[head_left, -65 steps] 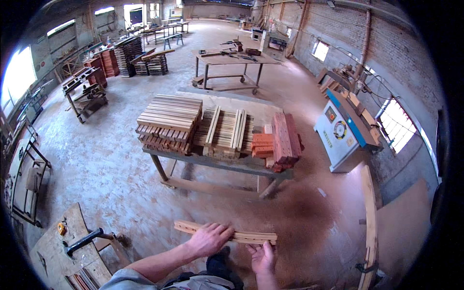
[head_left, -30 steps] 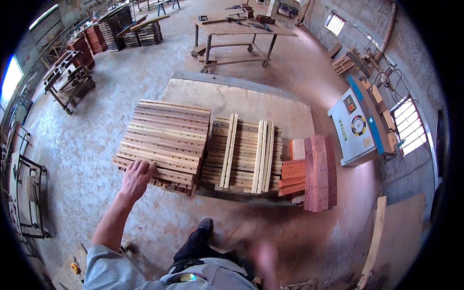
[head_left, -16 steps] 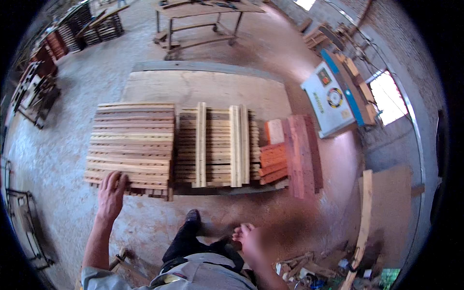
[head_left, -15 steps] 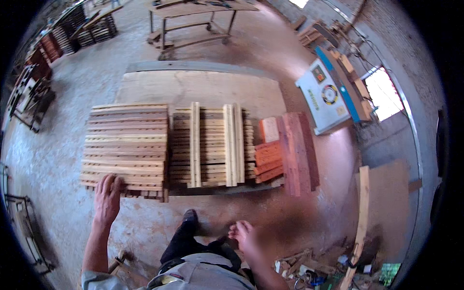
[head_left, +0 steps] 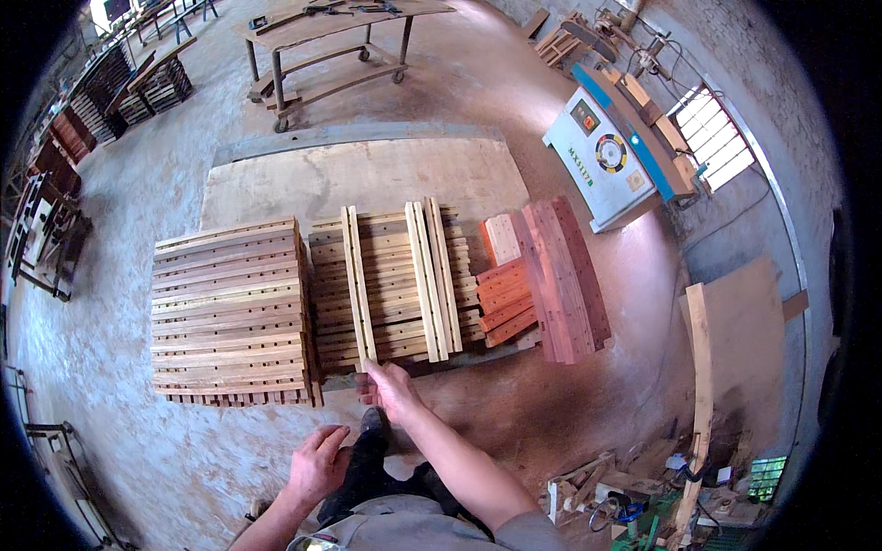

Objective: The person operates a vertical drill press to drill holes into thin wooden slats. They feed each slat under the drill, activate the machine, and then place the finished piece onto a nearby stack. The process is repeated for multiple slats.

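Observation:
My right hand (head_left: 393,390) is at the near end of a pale wooden strip (head_left: 356,285), its fingers curled about that end. The strip lies lengthwise across a stack of pale slats (head_left: 386,262) with drilled holes. More pale strips (head_left: 430,280) lie the same way, to its right. My left hand (head_left: 320,466) hovers nearer my body, before the stacks, with fingers stretched out and nothing in it. Beyond it to the left lies a wide stack of brown slats (head_left: 228,312) with rows of holes.
Reddish boards (head_left: 556,280) and short orange-red pieces (head_left: 505,298) lie at the right. Behind the stacks is a plywood sheet (head_left: 367,174). A wheeled table (head_left: 349,32) stands farther off. A white-and-blue machine (head_left: 611,151) is at the right, with wood scraps (head_left: 588,491) at lower right.
My left hand has left the near edge of the brown slats and moved right, toward my body. My right hand has gone up and left to the strip's end. The view has shifted.

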`<state>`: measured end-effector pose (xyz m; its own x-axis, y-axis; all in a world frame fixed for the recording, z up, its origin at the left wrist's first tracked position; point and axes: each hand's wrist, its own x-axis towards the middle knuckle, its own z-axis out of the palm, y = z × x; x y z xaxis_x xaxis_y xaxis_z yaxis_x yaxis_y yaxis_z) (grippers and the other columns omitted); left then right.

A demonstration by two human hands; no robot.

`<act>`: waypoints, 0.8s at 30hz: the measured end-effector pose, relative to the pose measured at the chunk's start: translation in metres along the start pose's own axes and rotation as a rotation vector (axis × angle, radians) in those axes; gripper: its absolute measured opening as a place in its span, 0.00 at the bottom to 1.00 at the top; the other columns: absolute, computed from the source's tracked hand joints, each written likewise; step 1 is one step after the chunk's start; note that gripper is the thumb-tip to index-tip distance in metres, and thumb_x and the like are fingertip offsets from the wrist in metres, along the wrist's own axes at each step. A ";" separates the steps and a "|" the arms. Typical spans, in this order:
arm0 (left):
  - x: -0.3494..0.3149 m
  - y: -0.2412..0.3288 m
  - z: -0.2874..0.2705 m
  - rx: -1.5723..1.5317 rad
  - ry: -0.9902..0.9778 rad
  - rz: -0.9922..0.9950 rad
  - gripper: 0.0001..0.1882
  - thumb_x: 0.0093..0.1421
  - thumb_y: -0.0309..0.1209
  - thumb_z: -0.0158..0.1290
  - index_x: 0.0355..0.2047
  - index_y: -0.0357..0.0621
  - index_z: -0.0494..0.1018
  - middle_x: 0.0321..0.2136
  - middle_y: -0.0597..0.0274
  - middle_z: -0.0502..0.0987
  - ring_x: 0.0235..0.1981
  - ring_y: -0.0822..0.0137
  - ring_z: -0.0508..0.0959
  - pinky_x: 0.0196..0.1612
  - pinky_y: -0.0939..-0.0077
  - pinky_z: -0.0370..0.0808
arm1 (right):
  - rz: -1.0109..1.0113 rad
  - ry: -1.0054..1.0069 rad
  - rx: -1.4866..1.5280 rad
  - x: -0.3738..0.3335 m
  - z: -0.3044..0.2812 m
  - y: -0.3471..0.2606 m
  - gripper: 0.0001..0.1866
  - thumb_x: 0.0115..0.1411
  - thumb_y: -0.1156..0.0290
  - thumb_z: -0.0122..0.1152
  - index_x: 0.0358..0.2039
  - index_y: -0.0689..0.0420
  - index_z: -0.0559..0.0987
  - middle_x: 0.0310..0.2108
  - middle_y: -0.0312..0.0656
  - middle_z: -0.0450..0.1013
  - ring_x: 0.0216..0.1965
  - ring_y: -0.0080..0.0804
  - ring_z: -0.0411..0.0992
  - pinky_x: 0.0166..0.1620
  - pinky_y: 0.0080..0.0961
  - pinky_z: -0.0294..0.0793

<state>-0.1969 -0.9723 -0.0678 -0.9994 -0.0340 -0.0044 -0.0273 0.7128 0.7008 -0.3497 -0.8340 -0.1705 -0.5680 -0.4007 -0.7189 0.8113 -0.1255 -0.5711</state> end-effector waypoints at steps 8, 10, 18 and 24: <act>0.042 -0.008 0.020 -0.642 -0.007 -0.375 0.22 0.60 0.31 0.53 0.53 0.37 0.66 0.46 0.51 0.74 0.44 0.60 0.77 0.46 0.69 0.75 | 0.056 -0.148 0.247 -0.041 -0.015 -0.006 0.16 0.62 0.55 0.55 0.39 0.55 0.73 0.31 0.38 0.75 0.30 0.29 0.74 0.31 0.27 0.75; 0.062 -0.009 0.036 -0.944 0.002 -0.455 0.25 0.63 0.32 0.51 0.58 0.34 0.60 0.50 0.53 0.72 0.46 0.64 0.75 0.47 0.71 0.74 | 0.045 -0.118 0.179 -0.064 -0.021 -0.004 0.14 0.63 0.57 0.53 0.41 0.54 0.73 0.32 0.39 0.75 0.31 0.30 0.74 0.33 0.28 0.75; 0.098 0.057 0.056 -1.314 -0.031 -0.441 0.25 0.64 0.42 0.48 0.56 0.40 0.63 0.49 0.57 0.71 0.47 0.64 0.73 0.49 0.65 0.70 | -0.487 0.309 -0.795 -0.171 -0.070 0.045 0.19 0.56 0.64 0.63 0.42 0.62 0.71 0.31 0.47 0.74 0.29 0.31 0.76 0.32 0.27 0.76; 0.072 0.123 0.090 -1.752 -0.330 -0.340 0.24 0.62 0.47 0.49 0.53 0.46 0.65 0.43 0.56 0.74 0.46 0.53 0.74 0.51 0.54 0.69 | -0.581 0.514 -0.934 -0.260 -0.106 0.047 0.23 0.51 0.65 0.68 0.42 0.61 0.71 0.34 0.51 0.73 0.34 0.40 0.76 0.34 0.32 0.76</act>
<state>-0.2738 -0.8237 -0.0463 -0.9241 0.2759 -0.2645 -0.3756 -0.7830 0.4958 -0.1786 -0.6398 -0.0524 -0.9746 -0.0689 -0.2133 0.1255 0.6205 -0.7741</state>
